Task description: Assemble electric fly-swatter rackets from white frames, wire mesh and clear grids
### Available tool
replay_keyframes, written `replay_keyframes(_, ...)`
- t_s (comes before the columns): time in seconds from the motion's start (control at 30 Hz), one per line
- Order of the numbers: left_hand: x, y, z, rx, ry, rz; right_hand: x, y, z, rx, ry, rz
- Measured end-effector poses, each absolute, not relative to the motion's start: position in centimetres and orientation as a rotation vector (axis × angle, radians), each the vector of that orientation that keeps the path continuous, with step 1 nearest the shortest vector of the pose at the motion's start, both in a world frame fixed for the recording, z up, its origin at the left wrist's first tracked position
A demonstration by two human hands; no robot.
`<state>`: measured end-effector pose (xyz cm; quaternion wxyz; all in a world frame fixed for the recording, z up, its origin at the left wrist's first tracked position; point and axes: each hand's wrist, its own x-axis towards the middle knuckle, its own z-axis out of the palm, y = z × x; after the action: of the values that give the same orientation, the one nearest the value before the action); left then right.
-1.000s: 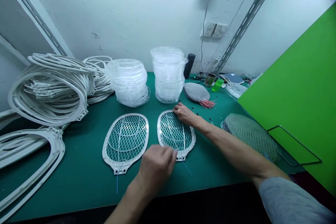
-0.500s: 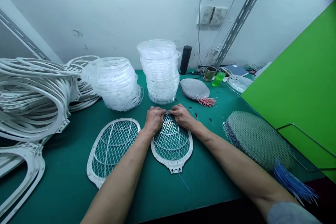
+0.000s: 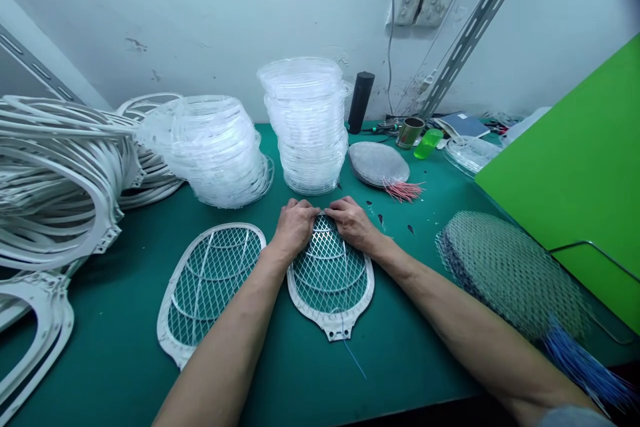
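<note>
1. White oval plastic frame filled with mesh [image 3: 331, 275]: lay on the green desk [image 3: 405, 350], its far rim touching the fingers [image 3: 307, 209] of left hand [image 3: 294, 228] and right hand [image 3: 355, 225].
2. Fingers partly hid this rim; grasping or pressing could not be told.

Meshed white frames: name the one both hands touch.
The right meshed frame: left hand and right hand touch its far rim; neither touches the left frame.

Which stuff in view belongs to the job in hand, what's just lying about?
Job:
framed mesh with blue wire, left hand and right hand at its far rim
Likely too, similar parts: second framed mesh, white frames, mesh pile with blue wires

Lying about, apparently:
black cylinder
metal tin
green container
</note>
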<state>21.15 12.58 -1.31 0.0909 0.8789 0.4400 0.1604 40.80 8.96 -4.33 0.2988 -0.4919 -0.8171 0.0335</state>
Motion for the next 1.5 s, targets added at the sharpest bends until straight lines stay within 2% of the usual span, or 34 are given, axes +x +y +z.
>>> replay_keyframes(0.13, 21.2, 12.6, -1.2, 2.619, 1.313, 0.447, 40.7, 8.8, -4.3, -1.311, -2.125, 0.091)
replay_keyframes(0.33, 21.5, 12.2, -1.0, 2.665, 1.335, 0.394, 40.6, 8.4, -3.1, -1.312, -2.342, 0.091)
replay_keyframes(0.53, 21.7, 12.0, -0.9, 2.656, 1.342, 0.390, 40.1, 8.5, -2.3, -1.459, -2.421, 0.051)
replay_keyframes(0.7, 21.2, 11.2, 0.5, 2.669, 1.273, 0.379, 40.3, 7.4, -0.4, -1.491, -2.389, 0.085)
replay_keyframes(0.8, 19.6, 7.6, 1.8, 2.670, 1.288, 0.564, 40.2, 2.9, 1.1, -1.377, -2.240, 0.089)
replay_keyframes(0.9, 17.4, 0.9, 2.2, 2.669, 1.191, 0.777, 39.7, -3.7, 1.7, -1.240, -2.276, 0.264)
replay_keyframes(1.07, 15.8, -8.7, -0.1, 2.711, 1.026, 0.780, 38.9, -10.3, 0.8, -1.249, -2.326, 0.300)
replay_keyframes(1.23, 16.0, -10.2, -1.8, 2.858, 1.065, 0.840, 38.5, -10.1, 0.1, -1.238, -2.409, 0.268)
replay_keyframes(1.5, 16.0, -10.4, -1.2, 2.921, 1.041, 0.847, 38.9, -9.9, -0.2, -1.159, -2.431, 0.287)
